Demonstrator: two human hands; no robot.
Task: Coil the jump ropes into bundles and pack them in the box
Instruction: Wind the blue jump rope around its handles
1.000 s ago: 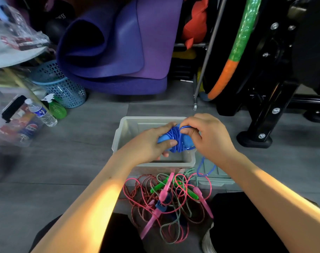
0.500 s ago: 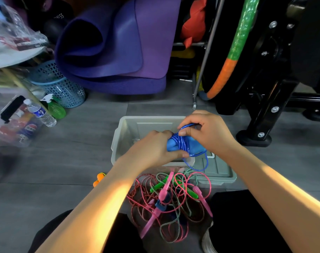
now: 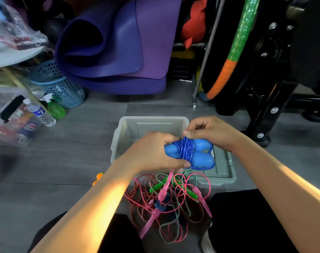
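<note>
While both hands grip blue jump rope, Pepsi can left

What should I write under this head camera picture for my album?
Two hands, left hand and right hand, wind a blue jump rope above the box.

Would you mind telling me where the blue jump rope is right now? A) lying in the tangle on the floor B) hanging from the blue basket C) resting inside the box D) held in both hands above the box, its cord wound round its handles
D: the left hand and right hand hold the blue jump rope, cord wound round its handles, over the box.
</note>
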